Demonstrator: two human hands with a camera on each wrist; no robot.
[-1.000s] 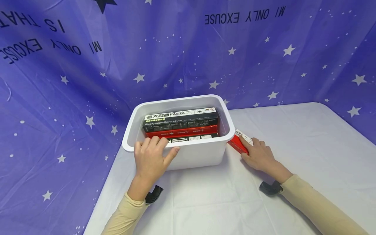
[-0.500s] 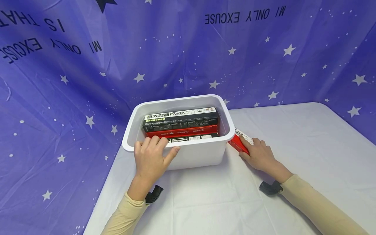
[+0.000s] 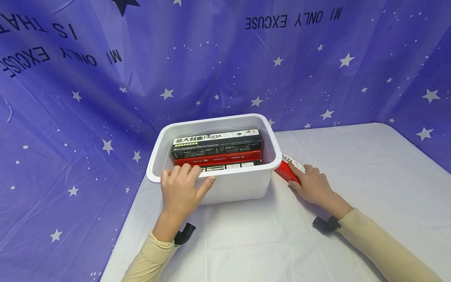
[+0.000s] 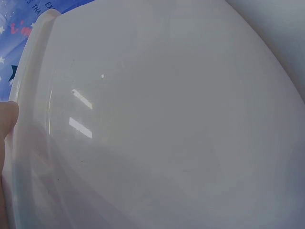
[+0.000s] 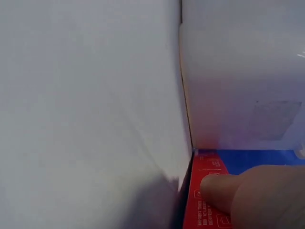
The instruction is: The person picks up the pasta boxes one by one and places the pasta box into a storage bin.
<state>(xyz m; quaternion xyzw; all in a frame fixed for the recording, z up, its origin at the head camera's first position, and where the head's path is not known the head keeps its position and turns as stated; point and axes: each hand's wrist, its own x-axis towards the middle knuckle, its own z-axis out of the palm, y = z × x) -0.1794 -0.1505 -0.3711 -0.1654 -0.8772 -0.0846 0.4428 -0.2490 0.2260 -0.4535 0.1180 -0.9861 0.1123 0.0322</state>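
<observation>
My left hand point(image 3: 180, 192) grips the near rim of a white plastic bin point(image 3: 237, 188), its fingertips curled over the edge. The bin's smooth outer wall point(image 4: 167, 119) fills most of the left wrist view. Several pasta boxes stand inside on their long edges: a black one point(image 3: 216, 147) at the back, a red one point(image 3: 218, 158) before it, and another dark one point(image 3: 234, 166) partly behind the rim. Right of the bin, my right hand point(image 3: 314, 187) holds a red and white pasta box point(image 3: 287, 172) on the table; the bin hides its far end. The thumb point(image 5: 221, 191) lies on its red side.
A white cloth covers the table point(image 3: 359, 172), which extends to the right and towards me. Behind and to the left hangs a purple curtain point(image 3: 218, 70) with white stars, close to the bin's far side.
My right hand and the red and white pasta box have shifted very slightly to the right. The left hand and the bin have stayed where they were.
</observation>
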